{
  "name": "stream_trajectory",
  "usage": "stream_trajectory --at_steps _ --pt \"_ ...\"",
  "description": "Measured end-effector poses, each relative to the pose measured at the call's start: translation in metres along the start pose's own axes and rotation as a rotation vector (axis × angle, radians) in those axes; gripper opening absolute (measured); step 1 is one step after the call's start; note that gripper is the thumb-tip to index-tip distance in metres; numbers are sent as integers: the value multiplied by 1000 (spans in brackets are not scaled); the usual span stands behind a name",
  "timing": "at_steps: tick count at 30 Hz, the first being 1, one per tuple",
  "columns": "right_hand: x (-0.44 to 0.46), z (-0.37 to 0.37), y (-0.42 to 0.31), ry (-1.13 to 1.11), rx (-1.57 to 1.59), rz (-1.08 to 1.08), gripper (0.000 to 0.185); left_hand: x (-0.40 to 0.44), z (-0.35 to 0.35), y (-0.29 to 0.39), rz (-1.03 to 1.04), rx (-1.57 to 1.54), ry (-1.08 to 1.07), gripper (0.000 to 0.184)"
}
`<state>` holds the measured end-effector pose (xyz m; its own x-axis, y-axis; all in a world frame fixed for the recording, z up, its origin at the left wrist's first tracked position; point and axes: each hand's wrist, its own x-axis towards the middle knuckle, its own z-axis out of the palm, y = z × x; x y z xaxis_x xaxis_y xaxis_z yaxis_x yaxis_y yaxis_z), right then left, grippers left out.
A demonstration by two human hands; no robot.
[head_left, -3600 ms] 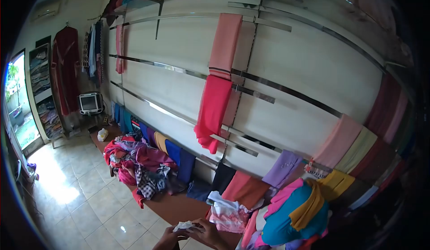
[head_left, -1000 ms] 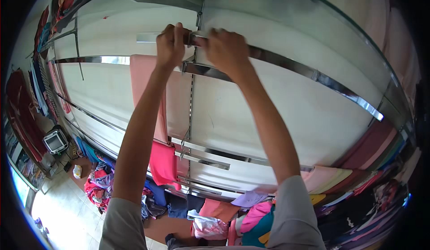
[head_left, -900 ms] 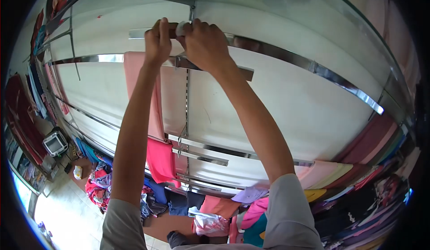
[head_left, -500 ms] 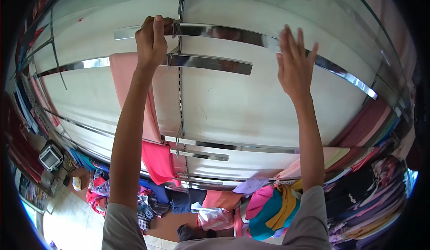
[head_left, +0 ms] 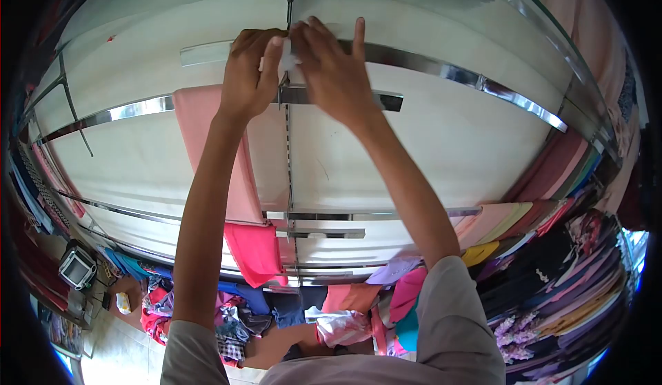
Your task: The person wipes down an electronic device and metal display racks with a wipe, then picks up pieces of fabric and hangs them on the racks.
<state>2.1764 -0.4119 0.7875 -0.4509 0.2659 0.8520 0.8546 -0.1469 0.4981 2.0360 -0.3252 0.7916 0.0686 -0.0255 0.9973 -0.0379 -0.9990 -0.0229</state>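
A shiny flat metal rail [head_left: 420,63] runs across the pale wall panel, high in the head view. My left hand [head_left: 252,75] is closed around it just left of the upright slotted post. Close beside it, my right hand [head_left: 338,75] lies over the rail, slightly blurred, its little finger raised. Under its fingertips shows a small white cloth or tissue [head_left: 287,55], partly hidden. Below my hands, a shorter metal bar [head_left: 389,102] sticks out from the post. A pink cloth [head_left: 200,119] hangs from a rail to the left of my left forearm.
A glass shelf [head_left: 552,33] curves overhead at right. Lower rails hold a bright pink cloth [head_left: 252,250] and several folded fabrics. Piles of clothing [head_left: 345,326] lie low in front of me. Garments [head_left: 572,295] hang densely at right; a small screen [head_left: 77,268] stands at left.
My right hand has slid left along the rail, with the white piece, until it is close to my left hand. The left hand keeps its hold; the view has shifted slightly.
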Motion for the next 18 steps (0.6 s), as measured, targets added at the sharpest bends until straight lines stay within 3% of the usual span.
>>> stream_trajectory --at_steps 5,7,14,17,18 --pt "-25 -22 45 -22 -134 67 42 -5 -19 7 116 99 -165 29" --pt "-41 -34 65 -52 -212 145 48 -13 -32 15 27 13 -166 33" --pt "-82 -36 132 226 -429 586 40 -38 -75 22 19 67 -127 35" --pt "-50 -40 96 -148 -395 690 28 -45 -72 26 -190 -58 -132 31" --pt "-39 -29 84 -36 -251 510 24 -46 -67 28 -230 -107 -140 29"
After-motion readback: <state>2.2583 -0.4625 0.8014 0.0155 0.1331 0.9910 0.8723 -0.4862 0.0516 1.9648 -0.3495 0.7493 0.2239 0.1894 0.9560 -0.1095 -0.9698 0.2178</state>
